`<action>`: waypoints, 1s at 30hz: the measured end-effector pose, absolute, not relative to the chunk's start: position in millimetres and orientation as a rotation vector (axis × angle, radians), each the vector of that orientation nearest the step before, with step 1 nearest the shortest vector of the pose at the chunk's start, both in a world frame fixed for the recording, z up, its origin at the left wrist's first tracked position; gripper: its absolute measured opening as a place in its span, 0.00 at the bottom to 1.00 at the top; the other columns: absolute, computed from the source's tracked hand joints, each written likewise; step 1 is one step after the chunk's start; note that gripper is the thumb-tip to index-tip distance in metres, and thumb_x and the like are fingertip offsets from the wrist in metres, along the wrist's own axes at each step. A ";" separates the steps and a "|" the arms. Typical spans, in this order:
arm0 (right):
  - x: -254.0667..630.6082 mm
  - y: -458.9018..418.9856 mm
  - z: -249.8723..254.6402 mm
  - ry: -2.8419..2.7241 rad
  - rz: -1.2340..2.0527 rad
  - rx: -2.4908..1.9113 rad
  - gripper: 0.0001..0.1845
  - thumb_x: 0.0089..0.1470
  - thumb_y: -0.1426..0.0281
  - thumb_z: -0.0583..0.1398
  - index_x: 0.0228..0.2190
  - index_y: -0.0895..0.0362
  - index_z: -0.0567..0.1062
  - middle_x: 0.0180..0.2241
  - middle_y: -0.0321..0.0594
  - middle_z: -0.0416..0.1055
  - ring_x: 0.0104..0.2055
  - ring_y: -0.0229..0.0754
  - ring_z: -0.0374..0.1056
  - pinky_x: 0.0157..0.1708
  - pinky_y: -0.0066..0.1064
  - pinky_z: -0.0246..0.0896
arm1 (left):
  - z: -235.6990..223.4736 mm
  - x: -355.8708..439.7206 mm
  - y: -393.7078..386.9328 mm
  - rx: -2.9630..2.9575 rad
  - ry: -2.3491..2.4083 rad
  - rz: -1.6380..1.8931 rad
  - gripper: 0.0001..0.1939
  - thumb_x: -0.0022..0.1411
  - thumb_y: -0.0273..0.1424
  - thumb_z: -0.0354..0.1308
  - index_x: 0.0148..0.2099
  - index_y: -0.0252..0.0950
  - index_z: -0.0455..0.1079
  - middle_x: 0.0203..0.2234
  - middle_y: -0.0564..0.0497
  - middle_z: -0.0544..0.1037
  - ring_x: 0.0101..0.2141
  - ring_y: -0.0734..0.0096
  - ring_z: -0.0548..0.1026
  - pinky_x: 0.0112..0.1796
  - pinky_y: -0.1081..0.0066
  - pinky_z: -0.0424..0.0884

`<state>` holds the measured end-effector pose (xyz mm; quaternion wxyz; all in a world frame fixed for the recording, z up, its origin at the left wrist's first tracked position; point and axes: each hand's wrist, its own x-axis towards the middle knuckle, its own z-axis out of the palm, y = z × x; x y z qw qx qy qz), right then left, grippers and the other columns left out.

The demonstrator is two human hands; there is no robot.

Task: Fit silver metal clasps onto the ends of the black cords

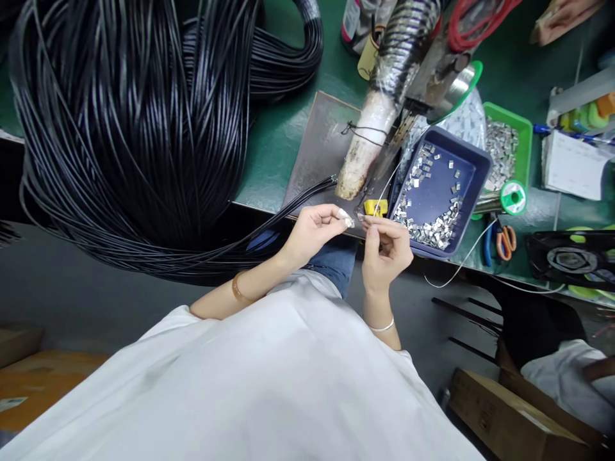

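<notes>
My left hand (314,230) pinches a small silvery metal piece (351,223) between thumb and fingertips, with white covers on some fingertips. Just to its right, my right hand (387,246) is closed in a pinch at a tiny shiny piece, too small to name. The two hands almost meet above the front edge of a dark board (317,137). Beside my right hand stands a blue tray (473,169) holding many small metal connector shells (435,224). A yellow block (375,207) sits just beyond my fingers. Black cable ends (319,186) lie on the board left of it.
A large bundle of black cables (134,128) covers the left side. A foil-and-white duct (369,141) hangs over the board, near a solder spool (456,93). Rightward are a green tray (523,141), orange-handled cutters (505,242) and a fan (571,259). Another person's hand (567,19) shows top right.
</notes>
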<state>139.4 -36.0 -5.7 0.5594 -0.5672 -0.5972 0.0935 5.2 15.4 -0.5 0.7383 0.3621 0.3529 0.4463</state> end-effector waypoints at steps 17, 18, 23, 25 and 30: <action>145.9 -35.2 -1.0 -1.488 0.169 -1.369 0.04 0.56 0.75 0.61 0.34 0.55 0.75 0.38 0.37 0.78 0.42 0.38 0.75 0.40 0.33 0.74 | 0.8 4.0 17.9 0.860 0.721 0.863 0.06 0.49 0.26 0.64 0.25 0.31 0.70 0.17 0.58 0.65 0.19 0.85 0.58 0.22 0.79 0.54; 145.2 -36.1 -0.8 -1.519 0.130 -1.326 0.06 0.55 0.76 0.62 0.35 0.54 0.75 0.38 0.37 0.78 0.42 0.38 0.76 0.42 0.34 0.74 | 1.5 4.2 17.9 0.867 0.720 0.869 0.06 0.49 0.26 0.64 0.25 0.31 0.70 0.17 0.58 0.66 0.19 0.85 0.59 0.22 0.79 0.56; 143.3 -38.5 -5.9 -1.496 0.193 -1.253 0.09 0.56 0.78 0.60 0.38 0.54 0.74 0.38 0.36 0.78 0.41 0.37 0.77 0.40 0.32 0.75 | 2.1 2.5 18.5 0.810 0.720 0.908 0.07 0.50 0.29 0.65 0.27 0.32 0.71 0.17 0.59 0.65 0.18 0.86 0.56 0.20 0.79 0.52; 144.3 -37.6 -9.1 -1.400 0.264 -1.286 0.07 0.58 0.77 0.58 0.38 0.55 0.73 0.39 0.38 0.78 0.40 0.38 0.77 0.37 0.31 0.76 | 0.4 1.2 18.9 0.800 0.749 0.891 0.09 0.51 0.32 0.66 0.28 0.31 0.72 0.15 0.60 0.62 0.16 0.87 0.52 0.18 0.78 0.46; 147.5 -34.4 -10.7 -1.536 0.172 -1.293 0.08 0.53 0.79 0.62 0.34 0.55 0.73 0.39 0.38 0.79 0.42 0.38 0.77 0.42 0.32 0.74 | -0.8 2.8 20.6 0.800 0.762 0.886 0.14 0.49 0.37 0.69 0.28 0.31 0.74 0.15 0.59 0.62 0.16 0.87 0.52 0.17 0.78 0.45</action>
